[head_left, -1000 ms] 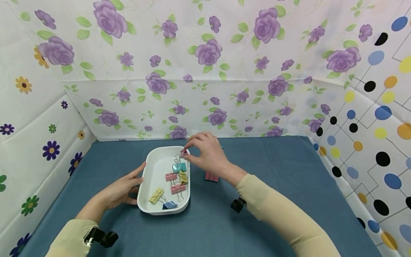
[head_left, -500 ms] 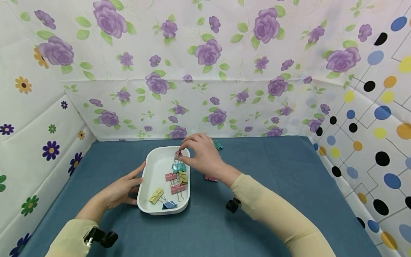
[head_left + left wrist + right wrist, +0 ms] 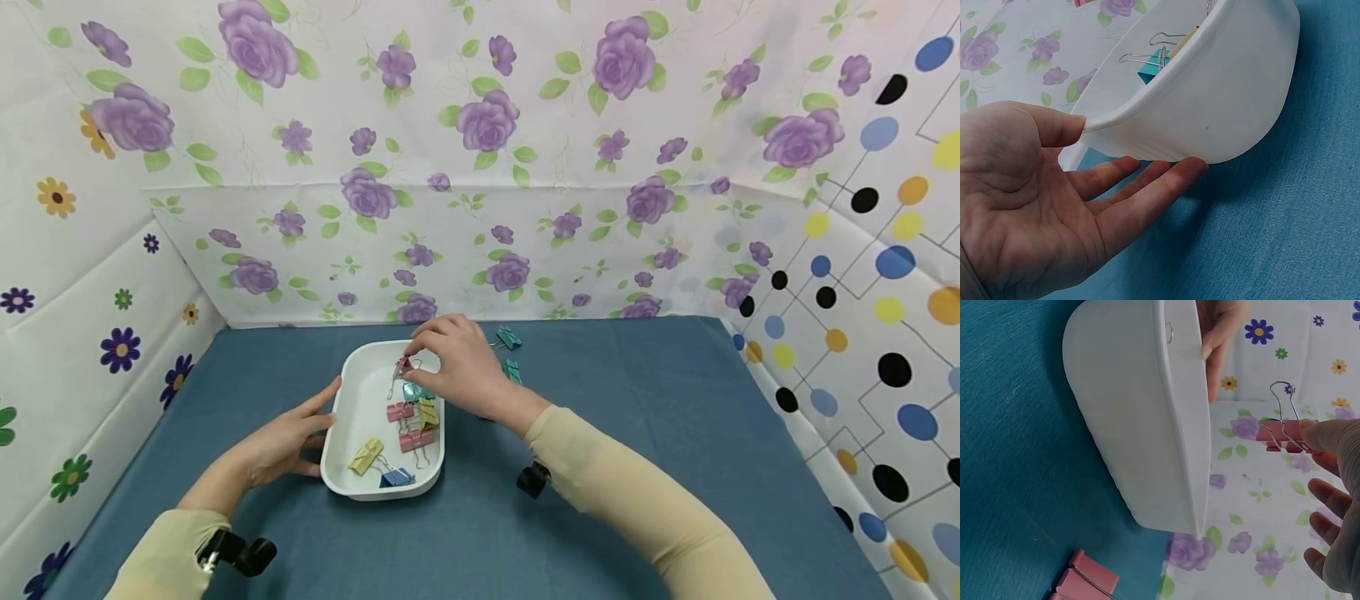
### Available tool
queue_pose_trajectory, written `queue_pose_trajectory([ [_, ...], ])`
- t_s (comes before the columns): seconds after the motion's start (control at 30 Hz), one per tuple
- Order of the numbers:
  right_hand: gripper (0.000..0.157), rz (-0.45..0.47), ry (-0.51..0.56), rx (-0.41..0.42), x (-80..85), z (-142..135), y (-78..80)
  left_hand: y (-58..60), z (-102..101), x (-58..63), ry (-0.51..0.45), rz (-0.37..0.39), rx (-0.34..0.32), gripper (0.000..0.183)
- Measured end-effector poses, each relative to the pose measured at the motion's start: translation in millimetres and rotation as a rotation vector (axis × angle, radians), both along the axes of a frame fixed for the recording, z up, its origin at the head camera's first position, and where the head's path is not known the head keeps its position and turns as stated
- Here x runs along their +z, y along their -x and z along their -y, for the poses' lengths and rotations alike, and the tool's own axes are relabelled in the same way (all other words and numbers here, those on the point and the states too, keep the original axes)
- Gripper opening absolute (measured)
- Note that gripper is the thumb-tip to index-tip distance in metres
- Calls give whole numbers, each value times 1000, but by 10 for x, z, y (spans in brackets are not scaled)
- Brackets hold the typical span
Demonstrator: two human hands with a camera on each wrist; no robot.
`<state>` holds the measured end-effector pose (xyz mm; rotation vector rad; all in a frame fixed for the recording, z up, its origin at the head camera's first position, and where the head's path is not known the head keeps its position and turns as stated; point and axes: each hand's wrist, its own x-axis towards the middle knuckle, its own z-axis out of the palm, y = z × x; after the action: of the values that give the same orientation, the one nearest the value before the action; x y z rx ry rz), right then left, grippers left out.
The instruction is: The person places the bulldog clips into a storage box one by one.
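Observation:
A white tray [image 3: 375, 367] sits left of the table's middle. My left hand [image 3: 288, 442] holds its left side; in the left wrist view the thumb lies at the rim and the fingertips touch low on the wall. Over the tray's far end, my right hand [image 3: 465, 367] pinches a pink binder clip [image 3: 1279, 435] between thumb and finger, its wire handles sticking out. Inside lie a teal binder clip [image 3: 418, 391], yellow binder clips [image 3: 366, 457], two pink binder clips [image 3: 416, 441] and a blue binder clip [image 3: 397, 477]. My right hand partly covers the tray's far right corner.
Beyond my right wrist, two teal binder clips [image 3: 508, 337] lie on the blue tablecloth [image 3: 600, 500]. Another pink binder clip [image 3: 1088, 578] rests beside the tray in the right wrist view. Flowered sheets [image 3: 420, 242] stand behind the table.
My right hand has moved left over the tray, carrying the pink binder clip. Two teal clips have come into view behind it, while a pink clip on the table is now hidden. The left hand stays put.

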<state>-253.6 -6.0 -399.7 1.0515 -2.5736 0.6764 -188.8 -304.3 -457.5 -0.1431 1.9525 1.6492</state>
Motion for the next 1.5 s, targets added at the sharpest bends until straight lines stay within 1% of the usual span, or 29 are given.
queue_pose_trajectory([
  [0.17,22,-10,-3,8,-13,37,2,6,1,6,-3,2,-5,68],
  [0.3,22,0,-8,14,-24,65,0,9,6,2,-3,3,-8,68],
  [0.57,22,35,-26,21,-54,132,-24,-5,-9,5,1,0,-11,69],
  [0.83,28,81,-58,18,-73,196,-57,-2,-12,-14,-4,-6,-14,69],
  [1.07,34,82,-57,15,-97,153,-57,4,-3,-8,-23,-14,-23,69],
  [1.33,35,71,-38,11,-123,73,-26,2,1,5,-18,-14,-19,68],
  [1.5,35,83,-33,12,-129,55,-24,-2,10,-7,-18,-12,-16,68],
])
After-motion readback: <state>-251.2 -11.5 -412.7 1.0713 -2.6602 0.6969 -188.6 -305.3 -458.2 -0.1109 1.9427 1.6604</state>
